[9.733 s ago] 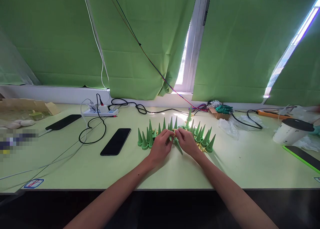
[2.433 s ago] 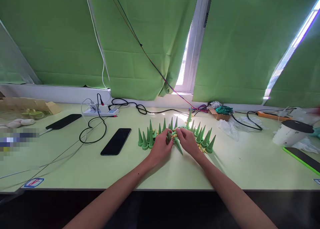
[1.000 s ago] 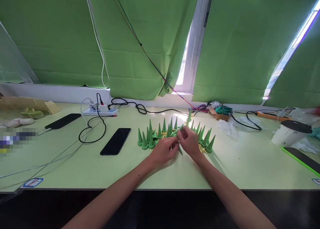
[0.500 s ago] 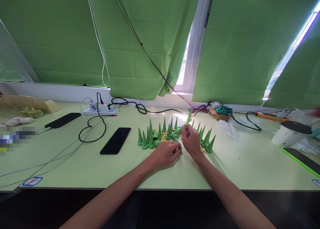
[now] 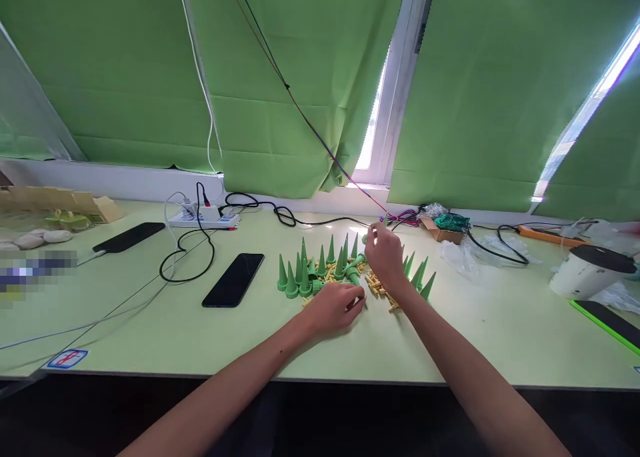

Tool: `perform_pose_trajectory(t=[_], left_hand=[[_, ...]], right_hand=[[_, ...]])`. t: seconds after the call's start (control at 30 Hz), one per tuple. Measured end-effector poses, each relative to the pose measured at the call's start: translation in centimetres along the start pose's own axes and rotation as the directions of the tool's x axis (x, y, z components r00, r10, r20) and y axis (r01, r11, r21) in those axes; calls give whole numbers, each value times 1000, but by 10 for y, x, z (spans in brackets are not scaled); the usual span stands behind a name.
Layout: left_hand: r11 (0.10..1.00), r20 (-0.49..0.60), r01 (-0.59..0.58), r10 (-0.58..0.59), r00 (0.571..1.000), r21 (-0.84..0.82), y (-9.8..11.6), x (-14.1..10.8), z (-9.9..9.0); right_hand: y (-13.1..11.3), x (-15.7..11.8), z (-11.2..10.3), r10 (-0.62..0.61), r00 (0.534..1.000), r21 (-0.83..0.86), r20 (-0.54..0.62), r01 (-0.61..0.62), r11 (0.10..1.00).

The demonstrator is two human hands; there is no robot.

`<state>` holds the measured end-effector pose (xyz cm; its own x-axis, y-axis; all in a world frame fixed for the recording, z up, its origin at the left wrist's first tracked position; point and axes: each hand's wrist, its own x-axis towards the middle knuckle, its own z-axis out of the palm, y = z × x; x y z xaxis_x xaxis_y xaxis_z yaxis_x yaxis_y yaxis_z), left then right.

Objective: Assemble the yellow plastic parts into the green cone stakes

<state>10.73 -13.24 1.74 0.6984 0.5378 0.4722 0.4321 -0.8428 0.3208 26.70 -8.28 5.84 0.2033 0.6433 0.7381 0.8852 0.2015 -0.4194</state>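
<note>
My left hand (image 5: 339,306) rests on the table with its fingers curled, close to a green ribbed piece (image 5: 354,276) lying on its side. Whatever sits between those fingers is hidden. Farther back, my right hand (image 5: 385,256) is raised with fingers bent together. A bit of green shows by its fingertips, and a green tip pokes up behind it; I cannot make out what it grips. Several green cone-shaped spikes (image 5: 291,281) stand point-up on the left, and more spikes (image 5: 421,272) stand on the right. Small tan pegs (image 5: 381,289) lie scattered among them.
A black phone (image 5: 233,280) lies to the left, near a power strip (image 5: 205,220) and looping black cable (image 5: 213,254). Rightward are a small cardboard box (image 5: 440,231), plastic wrap (image 5: 460,260), a white cup (image 5: 580,274) and a green-edged device (image 5: 607,324).
My right hand has moved up and away from my left hand, uncovering tan pegs beneath it. My left hand stays nearly in place. The view has shifted slightly.
</note>
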Motion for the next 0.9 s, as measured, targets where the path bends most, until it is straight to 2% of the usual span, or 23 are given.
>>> perform_pose_trajectory(t=[0.17, 0.4, 0.63, 0.9], left_hand=[[1000, -11, 6, -7, 1000, -21, 1, -1, 0], [1000, 10, -11, 11, 1000, 12, 0, 0, 1], [1000, 4, -15, 15, 1000, 22, -1, -1, 3], [999, 13, -22, 22, 1000, 37, -1, -1, 3]], right_hand=[[17, 22, 26, 49, 990, 22, 134, -53, 998], [33, 31, 51, 90, 962, 94, 259, -118, 989], [36, 40, 58, 30, 957, -11, 290, -28, 1000], [35, 36, 57, 144, 906, -34, 399, -142, 989]])
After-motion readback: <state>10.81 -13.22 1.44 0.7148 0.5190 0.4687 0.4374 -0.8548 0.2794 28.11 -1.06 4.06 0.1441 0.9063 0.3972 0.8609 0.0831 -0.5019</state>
